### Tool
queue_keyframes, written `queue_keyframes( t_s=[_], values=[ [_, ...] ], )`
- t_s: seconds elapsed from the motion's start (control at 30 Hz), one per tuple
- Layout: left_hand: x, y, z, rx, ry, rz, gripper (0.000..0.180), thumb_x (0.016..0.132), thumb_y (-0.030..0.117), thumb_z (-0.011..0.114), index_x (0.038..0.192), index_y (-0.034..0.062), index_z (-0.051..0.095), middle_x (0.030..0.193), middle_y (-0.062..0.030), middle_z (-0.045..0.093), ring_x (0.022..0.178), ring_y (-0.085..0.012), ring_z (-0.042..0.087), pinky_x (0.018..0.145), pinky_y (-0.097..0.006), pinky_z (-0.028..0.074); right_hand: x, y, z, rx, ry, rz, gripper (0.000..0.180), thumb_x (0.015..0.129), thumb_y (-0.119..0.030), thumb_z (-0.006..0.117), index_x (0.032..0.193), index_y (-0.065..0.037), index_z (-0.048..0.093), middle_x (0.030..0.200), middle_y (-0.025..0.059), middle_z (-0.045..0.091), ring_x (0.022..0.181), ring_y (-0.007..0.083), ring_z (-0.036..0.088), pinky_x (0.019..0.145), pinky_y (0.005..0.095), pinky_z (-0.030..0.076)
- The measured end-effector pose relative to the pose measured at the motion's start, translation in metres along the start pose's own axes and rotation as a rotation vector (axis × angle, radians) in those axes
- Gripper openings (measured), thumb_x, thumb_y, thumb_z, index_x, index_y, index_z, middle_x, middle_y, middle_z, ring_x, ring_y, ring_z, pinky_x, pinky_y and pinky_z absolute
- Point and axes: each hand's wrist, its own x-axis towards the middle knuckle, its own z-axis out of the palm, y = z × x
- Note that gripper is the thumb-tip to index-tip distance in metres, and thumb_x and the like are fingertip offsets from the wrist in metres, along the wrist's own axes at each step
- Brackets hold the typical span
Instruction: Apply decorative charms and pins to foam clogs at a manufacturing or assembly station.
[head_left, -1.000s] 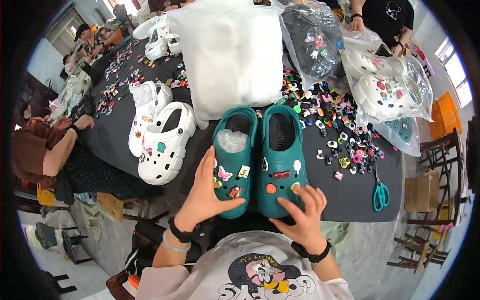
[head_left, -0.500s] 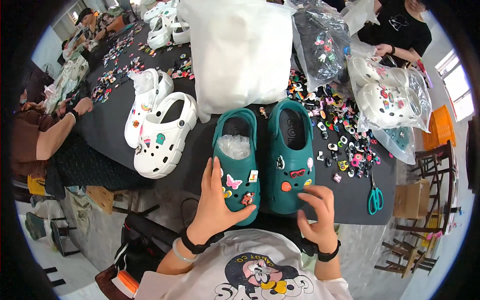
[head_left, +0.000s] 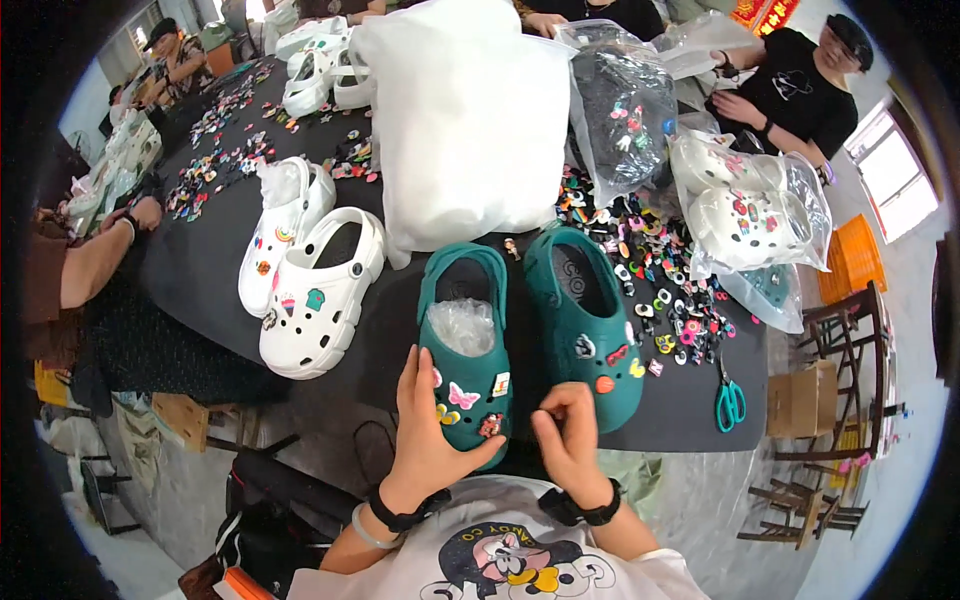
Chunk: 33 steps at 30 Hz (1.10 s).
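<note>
Two green clogs with colourful charms lie toes toward me at the table's front edge. My left hand (head_left: 428,445) grips the toe of the left green clog (head_left: 464,365), fingers along its left side and thumb at the front. That clog has clear plastic stuffing (head_left: 461,327) inside and a pink butterfly charm (head_left: 462,396) on its upper. Beside the toe of the right green clog (head_left: 585,325), my right hand (head_left: 572,445) has loosely bent fingers, the thumb a little apart, and nothing visible in it. Sunglasses and orange charms decorate this clog, which is turned slightly.
White clogs (head_left: 325,290) with charms lie at the left. A big white bag (head_left: 470,130) stands behind the green pair. Loose charms (head_left: 670,265) spread at the right, near teal-handled scissors (head_left: 730,405) and bagged white clogs (head_left: 745,200). Other people sit around the table.
My right hand has moved left from the right clog's outer side to the space near its inner toe. The right clog's toe has swung right. My left hand stays on the left clog.
</note>
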Motion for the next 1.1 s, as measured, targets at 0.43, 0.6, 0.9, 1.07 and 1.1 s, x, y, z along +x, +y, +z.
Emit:
queue_keyframes(
  t_s=[0.43,0.6,0.9,1.07,1.1],
  values=[
    [0.004,-0.005,0.005,-0.013,0.025,0.008,0.118,0.061,0.028,0.085,0.150,0.0000,0.013,0.147,-0.0328,0.019,0.135,-0.0477,0.026,0.108,-0.053,0.028,0.050,0.010,0.032,-0.076,-0.192,0.189,0.041,0.078,-0.028,0.079,0.076,-0.001,0.047,0.064,0.0109,0.044,0.053,0.0241,0.046,0.051,0.0360,0.040],
    [0.004,-0.006,0.005,0.001,0.010,0.018,0.115,0.062,0.030,0.084,0.149,0.0009,0.015,0.147,-0.0335,0.020,0.135,-0.0485,0.026,0.108,-0.054,0.028,0.048,0.019,0.034,-0.096,-0.159,0.023,0.026,0.088,-0.015,0.066,0.076,0.000,0.048,0.066,0.0149,0.048,0.055,0.0337,0.050,0.051,0.0386,0.040],
    [0.004,-0.004,0.003,0.001,0.000,0.001,0.116,0.060,0.026,0.084,0.149,-0.0008,0.015,0.149,-0.0292,0.022,0.138,-0.0440,0.024,0.112,-0.052,0.024,0.044,0.032,0.043,0.070,-0.072,0.004,0.026,0.096,-0.012,0.054,0.076,0.002,0.046,0.065,0.0141,0.043,0.055,0.0288,0.046,0.052,0.0360,0.037],
    [0.005,-0.003,0.004,0.018,-0.004,0.003,0.115,0.060,0.026,0.084,0.149,-0.0005,0.015,0.149,-0.0289,0.022,0.138,-0.0441,0.024,0.112,-0.052,0.025,0.038,0.034,0.050,0.195,0.020,0.105,0.034,0.101,-0.019,0.046,0.074,0.001,0.042,0.063,0.0095,0.034,0.056,0.0174,0.035,0.052,0.0327,0.031],
    [0.006,-0.003,0.003,0.022,-0.002,0.005,0.115,0.060,0.026,0.084,0.149,-0.0004,0.016,0.148,-0.0288,0.022,0.138,-0.0440,0.024,0.112,-0.051,0.025,0.037,0.035,0.051,0.202,0.028,0.101,0.034,0.101,-0.019,0.046,0.074,0.001,0.042,0.063,0.0095,0.034,0.056,0.0174,0.035,0.052,0.0327,0.031]
  ],
)
